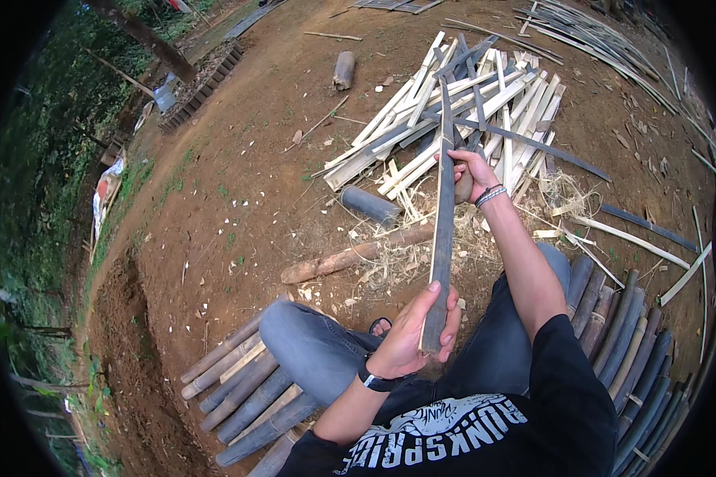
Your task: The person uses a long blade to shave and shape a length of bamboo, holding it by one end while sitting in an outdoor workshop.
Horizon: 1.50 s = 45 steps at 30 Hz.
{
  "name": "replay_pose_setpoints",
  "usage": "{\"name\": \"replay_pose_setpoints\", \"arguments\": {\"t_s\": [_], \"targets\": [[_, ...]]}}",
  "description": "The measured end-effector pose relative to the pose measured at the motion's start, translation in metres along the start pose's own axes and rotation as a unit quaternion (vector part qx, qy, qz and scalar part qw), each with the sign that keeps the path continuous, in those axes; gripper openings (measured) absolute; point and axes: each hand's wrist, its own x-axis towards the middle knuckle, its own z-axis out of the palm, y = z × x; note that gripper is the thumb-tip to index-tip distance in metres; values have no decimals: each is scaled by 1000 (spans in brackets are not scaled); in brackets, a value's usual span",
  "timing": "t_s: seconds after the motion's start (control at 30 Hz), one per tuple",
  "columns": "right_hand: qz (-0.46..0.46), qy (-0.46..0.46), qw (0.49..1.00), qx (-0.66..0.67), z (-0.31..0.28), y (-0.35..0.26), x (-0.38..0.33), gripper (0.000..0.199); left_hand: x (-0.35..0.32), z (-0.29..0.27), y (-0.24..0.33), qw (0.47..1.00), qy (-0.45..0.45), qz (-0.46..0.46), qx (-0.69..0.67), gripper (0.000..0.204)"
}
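A long split bamboo strip, dark on its outer face and pale along one edge, points away from my lap. My left hand grips its near end, the thumb lying on top. Farther along, my right hand is closed around the rounded wooden handle of what looks like a knife. Its thumb side lies against the strip. Most of the blade is hidden behind the strip and fingers. Beyond my hands lies a heap of split bamboo strips, some pale, some dark.
Bamboo poles lie side by side at my left and right. Ahead on the dirt are a log, a short dark bamboo piece and curly shavings. A stump is farther off. More long strips lie far right.
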Motion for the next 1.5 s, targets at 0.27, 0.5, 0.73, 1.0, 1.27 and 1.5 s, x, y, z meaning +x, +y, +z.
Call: {"name": "replay_pose_setpoints", "arguments": {"t_s": [0.27,0.5,0.73,1.0,1.27,1.5], "targets": [[0,6,999,-33,9,5,-2,25,2,6,-2,996,49,13,71,36],[-28,41,986,-161,9,7,-2,21,6,0,-16,977,86,-1,196,29],[-139,21,929,-344,36,17,-16,20,24,-74,-40,884,26,97,457,51],[-202,-130,855,-459,102,54,-43,32,101,-80,179,854,165,398,291,101],[-273,-223,733,-582,113,87,-45,40,27,-38,257,778,150,566,227,78],[-247,-293,634,-671,147,97,-43,39,-42,-54,266,651,341,654,178,48]]}}
